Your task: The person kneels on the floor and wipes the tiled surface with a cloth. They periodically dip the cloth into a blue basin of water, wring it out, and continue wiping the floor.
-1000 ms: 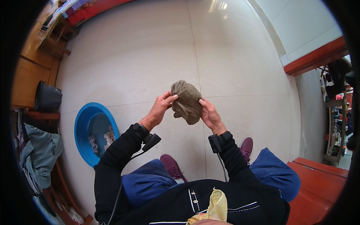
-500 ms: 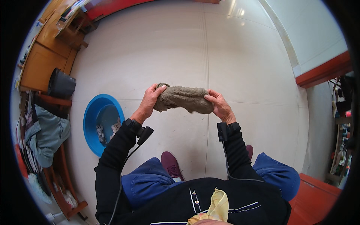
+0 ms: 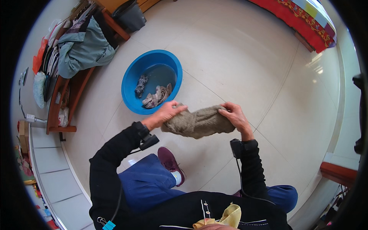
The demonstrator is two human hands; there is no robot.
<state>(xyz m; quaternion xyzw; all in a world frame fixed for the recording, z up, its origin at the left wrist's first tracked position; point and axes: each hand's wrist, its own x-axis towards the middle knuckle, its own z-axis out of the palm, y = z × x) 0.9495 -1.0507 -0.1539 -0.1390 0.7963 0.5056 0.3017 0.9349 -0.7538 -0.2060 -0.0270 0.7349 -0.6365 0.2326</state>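
Observation:
A fluffy grey-brown cloth, folded into a long thick bundle, is stretched sideways in front of me above the floor. My left hand grips its left end, thumb on top and the other fingers partly hidden. At the opposite end, my right hand pinches the cloth between thumb and fingers. Just beyond my left hand, a round blue basin stands on the floor. Inside it lie a crumpled beige patterned cloth and a dark grey speckled bundle.
On the left, a wooden rack carries a grey-blue garment and other clothes. A dark bin stands at the back. A red patterned cover hangs over furniture at the far right. Pale tiles cover the floor.
My view has turned left, so the basin now appears nearer the middle, close to my left hand. Both hands still hold the cloth, which now looks broader and twisted in the middle.

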